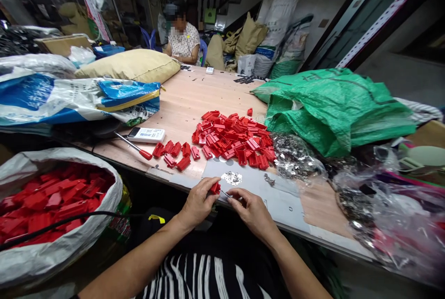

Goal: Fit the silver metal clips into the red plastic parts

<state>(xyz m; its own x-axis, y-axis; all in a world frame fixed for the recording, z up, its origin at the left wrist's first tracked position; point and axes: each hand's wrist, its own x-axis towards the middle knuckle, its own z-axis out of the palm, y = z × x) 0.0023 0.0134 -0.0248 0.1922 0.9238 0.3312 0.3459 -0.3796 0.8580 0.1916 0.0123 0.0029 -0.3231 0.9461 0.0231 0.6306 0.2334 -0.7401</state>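
Note:
My left hand [199, 201] is closed around a small red plastic housing [216, 188] near the table's front edge. Close beside it, my right hand [253, 210] pinches a thin metal tool [225, 194], its tip pointing at the housing. Whether tip and housing touch is hard to make out. A scatter of tiny silvery parts [232, 178] lies on the grey mat [283, 197] just beyond my hands. Further back is a large heap of red housings [232, 134], with several more in a loose row at its left.
A sack of red housings [52, 201] stands at left. A red-handled screwdriver [141, 151] lies by a white device [148, 135]. Bags of metal parts [297, 155] and a green woven sack [333, 104] occupy the right. Another person [184, 39] sits across the table.

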